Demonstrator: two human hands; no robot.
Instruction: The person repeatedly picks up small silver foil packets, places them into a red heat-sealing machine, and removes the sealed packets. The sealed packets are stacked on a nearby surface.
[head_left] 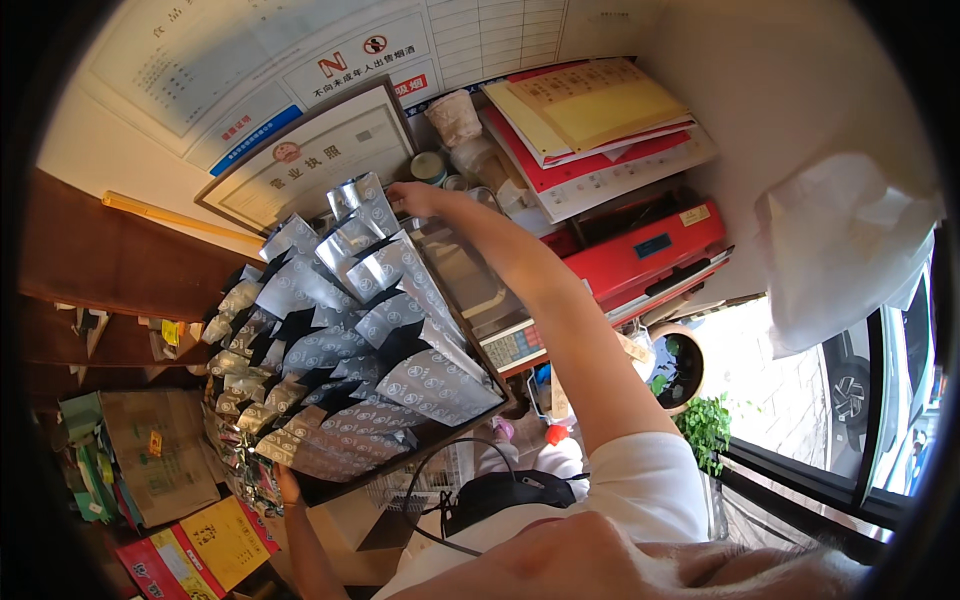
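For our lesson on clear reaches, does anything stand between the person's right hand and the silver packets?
Nothing visible does: the right hand has its fingers close beside the far end of the silver packets, though whether they touch is unclear.

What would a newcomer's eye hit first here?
Probably the dense bank of shiny silver patterned foil pouches left of centre, with the left hand at its lower edge and the right hand by its top end. Next, the bright red boxy device with a small dark display, right of centre beyond the right forearm, and the crumpled white plastic bag at far right.
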